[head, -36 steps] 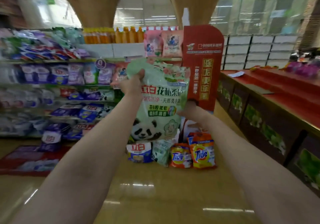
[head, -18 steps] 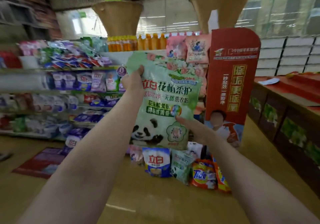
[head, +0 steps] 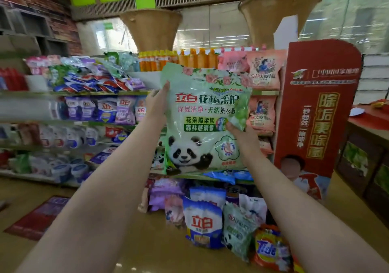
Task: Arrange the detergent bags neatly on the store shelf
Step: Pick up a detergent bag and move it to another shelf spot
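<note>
I hold a large green detergent bag (head: pixel 202 123) with a panda picture upright in front of the store shelf (head: pixel 134 92). My left hand (head: pixel 157 102) grips its upper left edge, thumb on the front. My right hand (head: pixel 242 134) grips its right side lower down, thumb over the front. The bag's bottom edge hangs level with a lower shelf board. Pink detergent bags (head: pixel 263 72) stand on the shelf behind it at the right. Several other bags stand on the floor below: a blue and white bag (head: pixel 204 223), a green panda bag (head: pixel 236 231) and an orange Tide bag (head: pixel 271 248).
A tall red cardboard display (head: pixel 320 112) stands right of the shelf end. A red counter (head: pixel 370 119) runs along the far right. Shelves at the left hold purple, blue and white bags and tubs. A red floor mat (head: pixel 37 215) lies at the lower left.
I have come closer to the shelf and the bag has risen slightly. My right hand has shifted up along the bag's right side.
</note>
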